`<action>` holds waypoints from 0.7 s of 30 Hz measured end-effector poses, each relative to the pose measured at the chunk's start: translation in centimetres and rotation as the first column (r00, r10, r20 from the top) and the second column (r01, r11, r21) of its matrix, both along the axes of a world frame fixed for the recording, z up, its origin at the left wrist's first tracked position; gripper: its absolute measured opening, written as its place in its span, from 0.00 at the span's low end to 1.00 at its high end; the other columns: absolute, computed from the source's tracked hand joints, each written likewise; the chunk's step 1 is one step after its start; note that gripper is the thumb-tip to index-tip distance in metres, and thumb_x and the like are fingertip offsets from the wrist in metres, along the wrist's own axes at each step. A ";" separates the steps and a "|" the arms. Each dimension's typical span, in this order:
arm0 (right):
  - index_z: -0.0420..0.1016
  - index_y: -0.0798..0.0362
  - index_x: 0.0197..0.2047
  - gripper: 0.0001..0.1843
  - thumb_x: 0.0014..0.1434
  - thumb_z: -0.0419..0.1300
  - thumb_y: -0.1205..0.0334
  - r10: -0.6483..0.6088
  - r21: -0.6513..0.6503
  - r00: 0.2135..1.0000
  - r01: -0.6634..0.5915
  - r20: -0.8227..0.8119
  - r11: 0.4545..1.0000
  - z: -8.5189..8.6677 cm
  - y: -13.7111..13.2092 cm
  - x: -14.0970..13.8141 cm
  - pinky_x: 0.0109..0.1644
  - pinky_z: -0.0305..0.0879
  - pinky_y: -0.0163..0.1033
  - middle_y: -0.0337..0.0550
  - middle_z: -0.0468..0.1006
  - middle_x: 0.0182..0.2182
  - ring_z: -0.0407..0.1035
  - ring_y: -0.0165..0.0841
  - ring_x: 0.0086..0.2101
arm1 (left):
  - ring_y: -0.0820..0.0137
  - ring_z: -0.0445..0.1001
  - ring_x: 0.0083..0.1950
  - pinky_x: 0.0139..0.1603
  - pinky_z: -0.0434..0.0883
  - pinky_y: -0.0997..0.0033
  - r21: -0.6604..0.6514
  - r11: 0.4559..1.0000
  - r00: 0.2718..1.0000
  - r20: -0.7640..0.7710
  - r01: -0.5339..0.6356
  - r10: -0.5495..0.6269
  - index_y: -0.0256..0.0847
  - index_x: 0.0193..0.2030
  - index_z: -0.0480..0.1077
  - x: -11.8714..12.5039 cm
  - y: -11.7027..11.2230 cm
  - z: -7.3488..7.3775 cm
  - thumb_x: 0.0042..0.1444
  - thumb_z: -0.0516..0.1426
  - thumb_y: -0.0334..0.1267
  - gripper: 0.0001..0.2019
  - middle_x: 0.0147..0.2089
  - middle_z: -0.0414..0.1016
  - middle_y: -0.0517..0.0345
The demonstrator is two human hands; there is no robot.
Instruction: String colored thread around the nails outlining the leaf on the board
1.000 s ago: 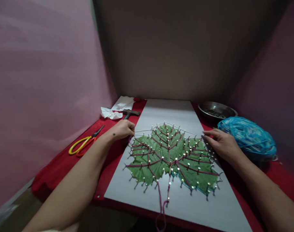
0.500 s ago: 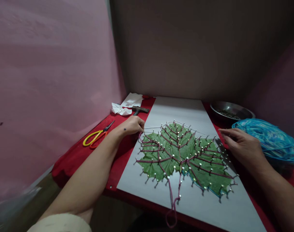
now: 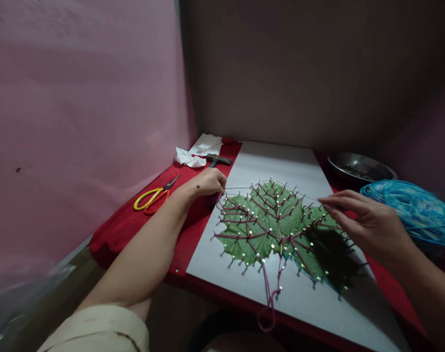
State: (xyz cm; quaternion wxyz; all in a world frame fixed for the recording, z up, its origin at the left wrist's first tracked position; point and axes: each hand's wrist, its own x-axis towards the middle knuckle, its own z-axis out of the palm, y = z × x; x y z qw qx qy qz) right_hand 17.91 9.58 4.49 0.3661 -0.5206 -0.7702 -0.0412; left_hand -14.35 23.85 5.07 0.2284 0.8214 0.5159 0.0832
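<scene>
A green leaf [image 3: 266, 227] lies pinned on a white board [image 3: 277, 164], ringed with several nails and laced with dark red string. My left hand [image 3: 209, 182] rests at the leaf's upper left edge, fingers closed in a pinch on a thin pale string [image 3: 237, 188] that runs along the top nails. My right hand [image 3: 365, 222] hovers above the leaf's right side, fingers stretched out and apart, and casts a dark shadow on the leaf. Loose red string ends [image 3: 269, 305] hang over the board's front edge.
Yellow-handled scissors [image 3: 152, 198], a hammer [image 3: 218, 160] and crumpled white tissue [image 3: 198, 149] lie on the red cloth [image 3: 141, 220] at left. A metal bowl [image 3: 359, 168] and a ball of blue yarn [image 3: 413, 210] stand at right. Pink and brown walls close in the table.
My right hand has lifted off the board's right edge and now hovers over the leaf with fingers spread. My left hand keeps its pinch. The view has shifted left.
</scene>
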 end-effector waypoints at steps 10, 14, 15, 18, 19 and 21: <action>0.78 0.53 0.37 0.11 0.60 0.54 0.64 0.296 -0.140 0.942 -0.275 0.159 0.951 2.3 0.1 -7.2 0.36 0.66 0.39 0.46 0.76 0.34 0.69 0.32 0.34 | 0.73 0.66 0.26 0.30 0.59 0.73 0.004 1.000 1.000 -0.006 0.018 -0.018 0.34 0.26 0.76 -0.1 0.1 -0.1 0.40 0.58 0.30 0.05 0.20 0.70 0.59; 0.78 0.52 0.36 0.10 0.59 0.55 0.63 0.286 -0.239 0.947 -0.246 0.150 0.939 1.6 2.9 -7.9 0.37 0.66 0.39 0.45 0.76 0.36 0.70 0.32 0.34 | 0.73 0.67 0.27 0.31 0.60 0.74 0.013 0.999 1.000 -0.009 0.030 -0.030 0.35 0.26 0.76 -0.1 0.0 0.1 0.41 0.58 0.29 0.05 0.21 0.71 0.59; 0.78 0.52 0.36 0.10 0.58 0.55 0.64 0.284 -0.256 0.946 -0.239 0.155 0.937 1.4 3.7 -8.3 0.39 0.66 0.40 0.45 0.76 0.36 0.70 0.33 0.35 | 0.74 0.67 0.27 0.31 0.60 0.74 0.014 0.999 0.999 -0.010 0.034 -0.034 0.35 0.26 0.76 -0.1 0.0 0.1 0.41 0.58 0.29 0.05 0.21 0.72 0.59; 0.79 0.51 0.37 0.11 0.56 0.54 0.69 0.299 -0.294 0.935 -0.236 0.192 0.926 0.8 5.7 -10.1 0.45 0.65 0.42 0.45 0.77 0.38 0.69 0.35 0.39 | 0.74 0.67 0.27 0.29 0.59 0.74 0.020 0.999 0.999 -0.013 0.044 -0.044 0.35 0.26 0.76 -0.2 -0.2 0.1 0.41 0.58 0.29 0.05 0.22 0.72 0.59; 0.79 0.52 0.38 0.12 0.56 0.54 0.69 0.307 -0.298 0.925 -0.235 0.223 0.925 0.7 6.2 -10.8 0.46 0.64 0.43 0.46 0.77 0.40 0.68 0.36 0.41 | 0.74 0.67 0.27 0.29 0.59 0.74 0.022 0.999 0.999 -0.014 0.047 -0.047 0.35 0.26 0.76 -0.3 -0.2 0.1 0.41 0.58 0.29 0.05 0.22 0.72 0.59; 0.79 0.53 0.41 0.14 0.56 0.53 0.70 0.323 -0.295 0.899 -0.235 0.295 0.926 0.5 7.1 -12.1 0.47 0.62 0.45 0.47 0.77 0.42 0.65 0.38 0.42 | 0.74 0.67 0.27 0.29 0.59 0.74 0.027 0.998 0.999 -0.016 0.052 -0.052 0.36 0.26 0.76 -0.3 -0.3 0.2 0.41 0.58 0.29 0.05 0.22 0.73 0.59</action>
